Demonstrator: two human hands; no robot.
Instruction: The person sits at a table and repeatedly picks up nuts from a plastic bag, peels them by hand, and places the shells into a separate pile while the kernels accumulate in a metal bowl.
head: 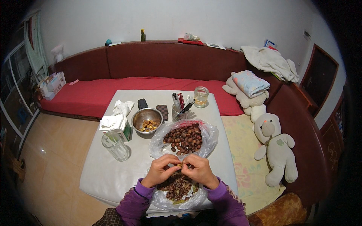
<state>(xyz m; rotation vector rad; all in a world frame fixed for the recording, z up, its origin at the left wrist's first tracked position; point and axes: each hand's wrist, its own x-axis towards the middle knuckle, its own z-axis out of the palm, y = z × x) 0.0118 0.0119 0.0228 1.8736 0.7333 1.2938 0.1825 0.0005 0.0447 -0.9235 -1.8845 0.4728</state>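
Observation:
My left hand (163, 169) and my right hand (199, 169) meet at the fingertips. Between them they pinch a small yellowish-brown chestnut (179, 164), partly covered by the fingers. Just below lies a clear plastic bag (161, 201) spread with broken chestnut shells (176, 186). Beyond my hands, a second plastic bag (211, 135) lies open around a heap of whole brown chestnuts (186, 138). To its left a stainless steel bowl (137, 116) holds several peeled yellow chestnuts (149, 125) at its bottom.
On the white-covered table (96, 175) stand a glass tumbler (116, 147), a tissue box (125, 132), a glass of pens (179, 114) and a glass jar (201, 97). A checkered case (162, 112) lies behind the bowl. Teddy bears (278, 149) sit on the sofa (175, 60).

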